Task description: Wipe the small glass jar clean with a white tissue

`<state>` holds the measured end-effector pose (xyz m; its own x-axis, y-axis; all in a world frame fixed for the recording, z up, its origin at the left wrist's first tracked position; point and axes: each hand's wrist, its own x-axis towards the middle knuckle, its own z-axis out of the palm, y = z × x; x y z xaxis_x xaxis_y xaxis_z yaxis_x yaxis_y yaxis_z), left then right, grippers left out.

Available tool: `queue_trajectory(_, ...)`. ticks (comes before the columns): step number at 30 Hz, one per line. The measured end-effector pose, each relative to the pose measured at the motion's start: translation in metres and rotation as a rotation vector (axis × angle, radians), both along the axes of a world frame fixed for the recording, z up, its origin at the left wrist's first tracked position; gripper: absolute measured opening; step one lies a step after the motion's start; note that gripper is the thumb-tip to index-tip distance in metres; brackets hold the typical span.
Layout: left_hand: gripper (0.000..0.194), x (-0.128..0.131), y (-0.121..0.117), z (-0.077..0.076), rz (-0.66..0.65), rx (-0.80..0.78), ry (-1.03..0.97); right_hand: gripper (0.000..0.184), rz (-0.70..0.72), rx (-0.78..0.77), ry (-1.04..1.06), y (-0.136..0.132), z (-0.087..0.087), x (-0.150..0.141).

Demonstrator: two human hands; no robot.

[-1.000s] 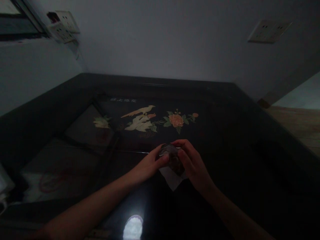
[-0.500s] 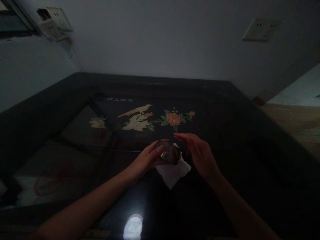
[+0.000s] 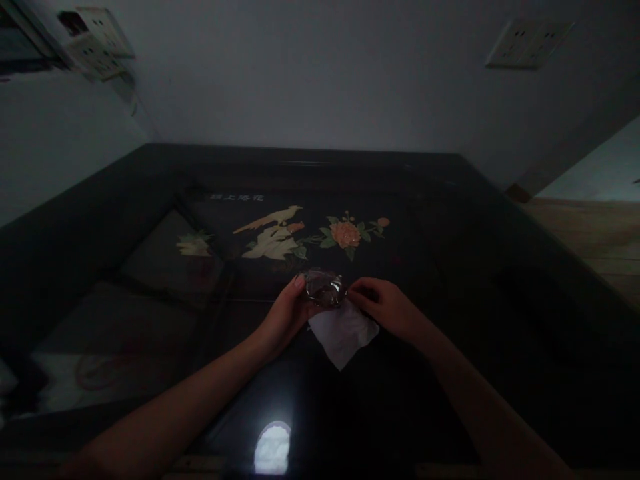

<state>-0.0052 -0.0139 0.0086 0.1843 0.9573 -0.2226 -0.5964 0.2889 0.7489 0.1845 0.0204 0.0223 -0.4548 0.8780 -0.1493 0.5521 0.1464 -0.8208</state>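
Observation:
The room is dim. A small dark shiny object in a crinkled clear wrapper (image 3: 324, 288) is gripped from its left side by my left hand (image 3: 285, 313), just above the dark glossy table (image 3: 450, 267). My right hand (image 3: 385, 308) has its fingers curled, the fingertips pinching at the wrapper's right edge. A white tissue (image 3: 343, 333) lies flat on the table under and between both hands.
The tabletop has an inlaid bird and flower picture (image 3: 300, 233) beyond my hands. A bright lamp reflection (image 3: 273, 448) shows near the front edge. Wall sockets (image 3: 525, 43) sit on the back wall, and further sockets (image 3: 95, 43) hang at the upper left. Wooden floor (image 3: 595, 233) lies to the right.
My right hand let go of the wrapped object, opened, then came back to pinch its right edge. The object moved slightly away from me, uncovering more of the tissue.

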Motion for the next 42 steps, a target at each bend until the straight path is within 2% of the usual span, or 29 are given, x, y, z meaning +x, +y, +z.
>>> queue_trajectory(3, 0.046, 0.0, 0.001, 0.001, 0.017, -0.022, -0.025, 0.023, -0.001, -0.13, 0.174, -0.004, -0.002, -0.004)
queue_trajectory(5, 0.043, 0.0, 0.001, 0.002, 0.011, -0.028, -0.04, 0.027, -0.024, -0.197, 0.268, -0.006, -0.006, -0.007)
queue_trajectory(9, 0.047, 0.001, 0.0, 0.002, -0.013, 0.01, -0.047, 0.044, -0.154, -0.328, 0.443, -0.008, -0.014, -0.014)
queue_trajectory(13, 0.051, 0.0, -0.002, 0.0, 0.006, 0.075, -0.023, 0.065, -0.294, -0.48, 0.627, -0.006, -0.01, -0.017)
queue_trajectory(16, 0.054, -0.001, -0.004, -0.002, 0.01, 0.114, -0.02, 0.058, -0.376, -0.503, 0.721, -0.002, -0.006, -0.014)
queue_trajectory(19, 0.054, -0.002, -0.004, -0.001, -0.006, 0.112, -0.055, 0.045, -0.53, -0.329, 0.73, 0.004, -0.003, -0.007)
queue_trajectory(22, 0.054, -0.001, -0.004, 0.0, -0.027, 0.081, -0.098, 0.039, -0.661, 0.01, 0.662, 0.007, 0.002, 0.001)
queue_trajectory(25, 0.053, 0.0, -0.005, 0.0, -0.062, 0.038, -0.137, 0.033, -0.706, 0.317, 0.495, 0.001, 0.009, 0.003)
queue_trajectory(28, 0.051, 0.001, -0.006, 0.001, -0.097, -0.007, -0.167, 0.026, -0.617, 0.437, 0.357, -0.011, 0.012, -0.003)
queue_trajectory(32, 0.053, 0.001, -0.006, 0.002, -0.093, -0.015, -0.181, 0.022, -0.36, 0.492, 0.224, -0.026, 0.008, -0.013)
queue_trajectory(35, 0.049, 0.001, -0.005, 0.0, -0.079, -0.01, -0.212, 0.03, -0.174, 0.514, 0.22, -0.029, 0.004, -0.016)
queue_trajectory(38, 0.039, 0.0, -0.003, -0.003, -0.077, -0.033, -0.253, 0.038, -0.035, 0.486, 0.281, -0.029, 0.005, -0.017)
queue_trajectory(42, 0.029, -0.002, -0.001, -0.005, -0.047, -0.099, -0.287, 0.043, 0.089, 0.369, 0.349, -0.028, 0.008, -0.019)
